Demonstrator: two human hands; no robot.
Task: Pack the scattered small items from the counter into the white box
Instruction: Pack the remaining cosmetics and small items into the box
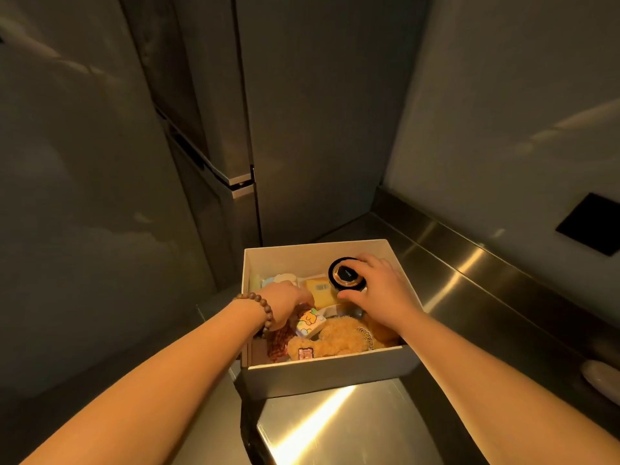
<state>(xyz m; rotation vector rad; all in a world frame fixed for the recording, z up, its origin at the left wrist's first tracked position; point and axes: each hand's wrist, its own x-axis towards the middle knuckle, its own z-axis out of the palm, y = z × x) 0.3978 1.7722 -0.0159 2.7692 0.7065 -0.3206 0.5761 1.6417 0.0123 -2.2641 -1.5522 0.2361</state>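
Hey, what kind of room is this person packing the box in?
Probably a home kitchen: a tall grey fridge with a metal handle stands behind the open white cardboard box, which sits on a shiny stainless steel counter with a raised back edge.

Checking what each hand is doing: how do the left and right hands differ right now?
The left hand wears a bead bracelet; the right hand is bare. The left reaches among small items at the box's left; the right grips a round black jar at the far right. Both are inside the white box.
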